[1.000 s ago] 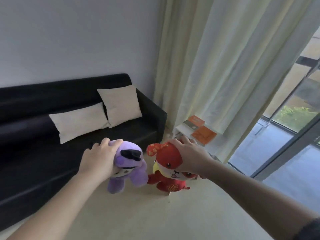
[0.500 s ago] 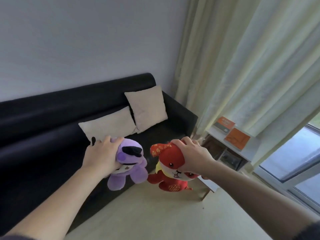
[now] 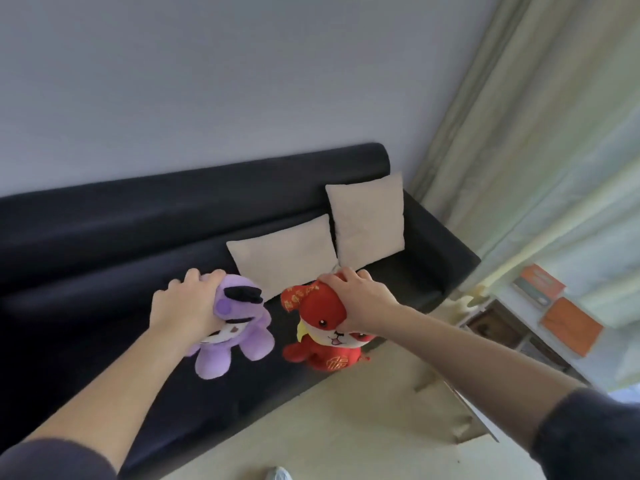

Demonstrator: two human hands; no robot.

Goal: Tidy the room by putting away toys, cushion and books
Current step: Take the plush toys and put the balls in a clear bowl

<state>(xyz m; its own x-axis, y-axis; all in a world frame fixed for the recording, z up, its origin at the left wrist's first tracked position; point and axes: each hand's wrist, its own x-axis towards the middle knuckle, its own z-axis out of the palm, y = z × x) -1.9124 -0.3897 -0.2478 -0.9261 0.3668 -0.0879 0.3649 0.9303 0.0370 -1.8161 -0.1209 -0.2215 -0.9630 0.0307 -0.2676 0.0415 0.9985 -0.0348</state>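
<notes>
My left hand (image 3: 187, 308) grips a purple plush toy (image 3: 239, 327) by its head, held in the air over the front of the black sofa (image 3: 104, 258). My right hand (image 3: 360, 303) grips a red plush toy (image 3: 322, 334) by the top of its head, beside the purple one. Both toys hang upright, a small gap between them. Two beige cushions (image 3: 287, 254) (image 3: 367, 216) lean against the sofa's back at its right end. Orange books (image 3: 571, 325) (image 3: 538, 284) lie on a white shelf at the right.
A white low shelf unit (image 3: 519, 327) stands right of the sofa, under pale curtains (image 3: 540, 150). Light floor (image 3: 329, 427) stretches in front of the sofa. A grey wall rises behind it. A shoe tip (image 3: 278, 474) shows at the bottom edge.
My view has swung left and closer to the sofa; the window has left the frame. Both hands have kept their grip and carried the toys over the sofa's seat edge.
</notes>
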